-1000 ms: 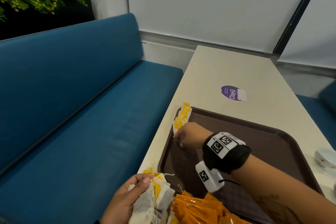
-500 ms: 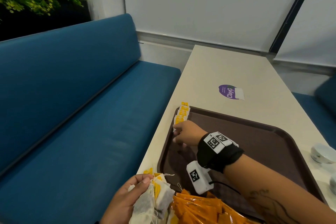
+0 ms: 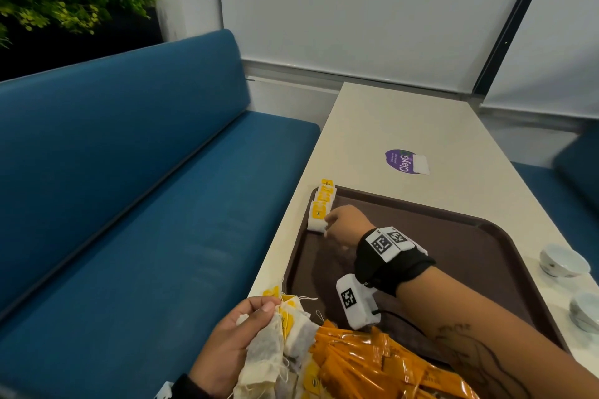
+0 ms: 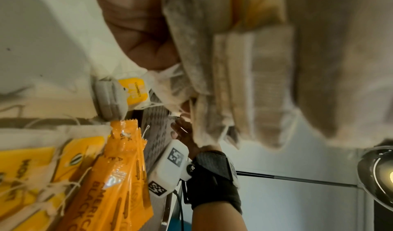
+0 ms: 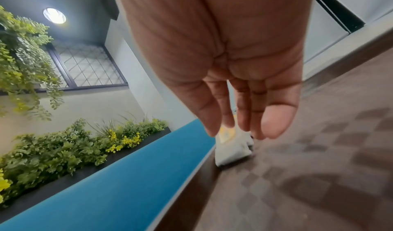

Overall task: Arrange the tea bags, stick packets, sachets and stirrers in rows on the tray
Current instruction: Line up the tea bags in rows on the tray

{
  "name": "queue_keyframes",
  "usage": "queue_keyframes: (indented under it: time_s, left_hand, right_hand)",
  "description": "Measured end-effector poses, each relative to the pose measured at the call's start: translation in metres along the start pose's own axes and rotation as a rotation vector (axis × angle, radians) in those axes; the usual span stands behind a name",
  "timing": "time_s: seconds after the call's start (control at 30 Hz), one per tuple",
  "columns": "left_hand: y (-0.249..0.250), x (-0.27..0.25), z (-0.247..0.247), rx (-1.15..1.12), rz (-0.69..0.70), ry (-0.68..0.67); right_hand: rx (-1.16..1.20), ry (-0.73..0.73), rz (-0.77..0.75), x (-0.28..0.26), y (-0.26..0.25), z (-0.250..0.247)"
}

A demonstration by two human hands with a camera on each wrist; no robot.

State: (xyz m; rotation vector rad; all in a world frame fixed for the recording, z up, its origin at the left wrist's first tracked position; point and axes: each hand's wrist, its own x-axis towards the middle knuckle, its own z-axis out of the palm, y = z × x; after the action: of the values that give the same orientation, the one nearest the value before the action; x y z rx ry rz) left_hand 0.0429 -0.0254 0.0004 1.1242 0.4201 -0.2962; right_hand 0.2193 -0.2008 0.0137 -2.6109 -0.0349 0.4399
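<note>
right hand point(image 3: 345, 227) shifted left, "ClayG" sticker point(image 3: 403, 161)

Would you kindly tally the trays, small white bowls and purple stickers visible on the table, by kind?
Brown tray: 1
Small white bowls: 2
Purple sticker: 1
Total: 4

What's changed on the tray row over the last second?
The right hand drew slightly back along the row of tea bags, fingers now straight by the nearest bag. The left hand holds the same bunch of tea bags; the stick packets are unmoved.
</note>
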Motion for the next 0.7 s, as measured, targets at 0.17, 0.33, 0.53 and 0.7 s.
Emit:
queue_keyframes:
  time_s: [0.17,0.33,0.53,0.7]
  left_hand:
    - [-0.002,-0.009,-0.001,0.000,0.032,-0.031]
    - [-0.005,-0.018,0.013,-0.030,0.046,-0.113]
    - [-0.014,-0.030,0.033,0.015,0.057,-0.216]
    - [-0.019,-0.036,0.046,0.062,0.060,-0.286]
  right_hand:
    - [0.237,-0.031,-0.057,-0.049,-0.009,-0.026]
    - [0.384,-0.355,-0.068,-0.119,-0.018,-0.024]
    - [0.431,-0.402,-0.008,-0.151,-0.007,-0.024]
    - [0.549,-0.496,0.043,-0.171,0.007,-0.025]
